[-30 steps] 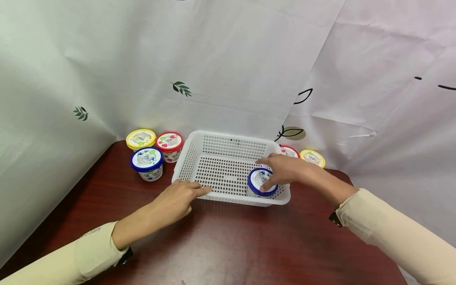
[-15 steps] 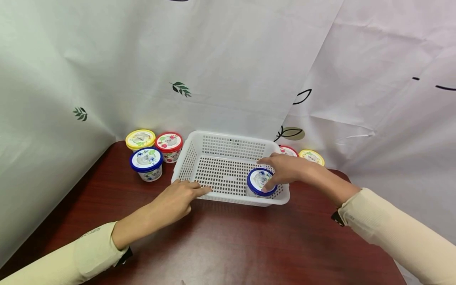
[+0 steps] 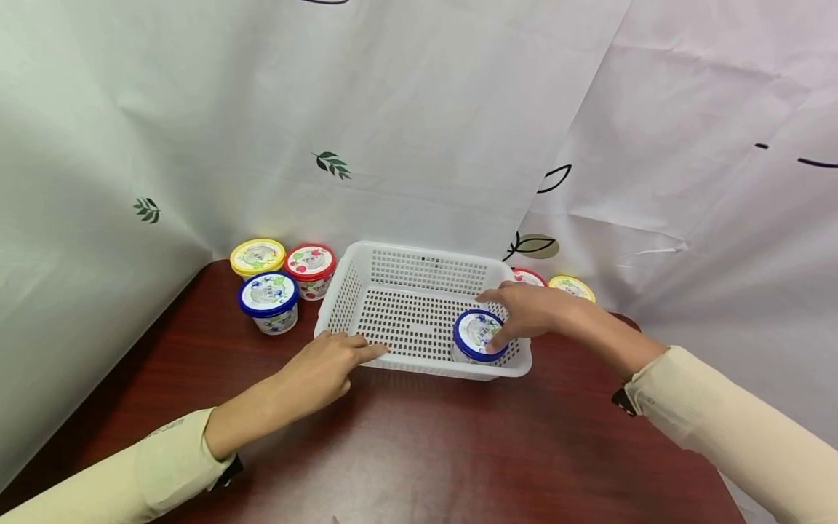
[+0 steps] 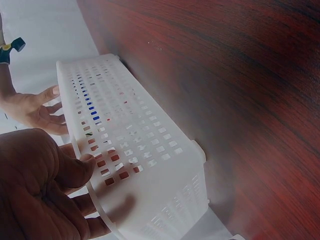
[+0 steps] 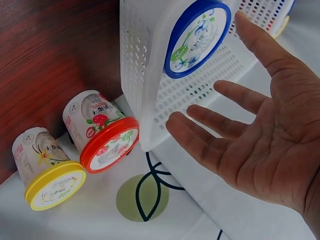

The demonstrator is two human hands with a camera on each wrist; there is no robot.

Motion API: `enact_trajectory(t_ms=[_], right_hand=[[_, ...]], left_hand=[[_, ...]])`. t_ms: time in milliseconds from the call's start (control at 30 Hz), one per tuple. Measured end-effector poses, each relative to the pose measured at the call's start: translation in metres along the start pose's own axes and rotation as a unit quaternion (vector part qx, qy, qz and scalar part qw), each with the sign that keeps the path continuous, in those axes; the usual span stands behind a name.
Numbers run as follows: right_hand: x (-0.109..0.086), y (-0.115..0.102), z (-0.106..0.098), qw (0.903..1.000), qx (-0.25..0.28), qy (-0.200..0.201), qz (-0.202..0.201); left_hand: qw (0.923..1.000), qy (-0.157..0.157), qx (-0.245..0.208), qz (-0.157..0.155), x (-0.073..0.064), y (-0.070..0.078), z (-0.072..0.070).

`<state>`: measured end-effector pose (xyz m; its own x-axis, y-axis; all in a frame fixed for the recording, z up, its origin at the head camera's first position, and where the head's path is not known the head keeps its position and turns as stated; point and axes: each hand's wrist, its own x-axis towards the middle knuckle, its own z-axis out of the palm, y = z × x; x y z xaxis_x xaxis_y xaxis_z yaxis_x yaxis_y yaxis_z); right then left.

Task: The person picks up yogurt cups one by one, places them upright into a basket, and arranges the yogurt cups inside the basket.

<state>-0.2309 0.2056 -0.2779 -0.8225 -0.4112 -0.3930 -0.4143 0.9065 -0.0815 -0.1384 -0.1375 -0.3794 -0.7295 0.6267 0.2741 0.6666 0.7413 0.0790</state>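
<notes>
A white plastic basket (image 3: 419,370) with perforated walls stands at the back of the table. My left hand (image 3: 327,364) grips its near rim at the left corner, thumb on the outer wall and fingers over the edge, as the left wrist view shows. Inside the basket, at its right end, a round tub with a blue lid (image 3: 476,331) and blueberry print stands upright. Over that end hovers my right hand (image 3: 533,309), fingers spread beside the tub. In the right wrist view its palm faces the blue lid (image 5: 200,40), with a gap between fingers and lid.
Left of the basket stand three lidded tubs: yellow (image 3: 257,256), red (image 3: 310,262) and blue (image 3: 268,292). Behind its right end are a red-lidded tub (image 5: 107,135) and a yellow-lidded tub (image 5: 52,185). A white printed curtain (image 3: 419,145) hangs behind the table.
My right hand has shifted slightly to the right, its thumb sliding toward the edge of the blue lid. The left hand and the basket stay put.
</notes>
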Motion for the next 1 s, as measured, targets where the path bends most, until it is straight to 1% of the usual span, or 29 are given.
enact_trajectory(t_ms=[167,300,533,700,867,1000], right_hand=[[-0.002,0.002,-0.002,0.9999,-0.006,0.004,-0.009],[-0.003,0.004,-0.003,0.9998,-0.012,0.005,-0.012],[-0.005,0.007,-0.008,0.9998,-0.002,0.002,-0.021],[-0.008,0.009,-0.012,0.9999,0.007,-0.009,-0.011],[-0.009,0.011,-0.014,0.9998,0.004,-0.020,-0.004],[-0.010,0.013,-0.015,0.9996,0.004,-0.025,0.010]], left_hand=[[1.0000,-0.006,-0.005,-0.005,0.000,0.000,0.000],[1.0000,-0.005,-0.005,-0.002,0.000,0.000,0.001],[1.0000,-0.005,-0.004,0.000,0.000,0.000,0.001],[1.0000,0.001,0.000,0.003,0.000,0.000,0.002],[1.0000,-0.004,-0.003,-0.002,-0.001,0.000,0.001],[0.9999,-0.008,-0.006,-0.005,-0.001,0.000,0.001]])
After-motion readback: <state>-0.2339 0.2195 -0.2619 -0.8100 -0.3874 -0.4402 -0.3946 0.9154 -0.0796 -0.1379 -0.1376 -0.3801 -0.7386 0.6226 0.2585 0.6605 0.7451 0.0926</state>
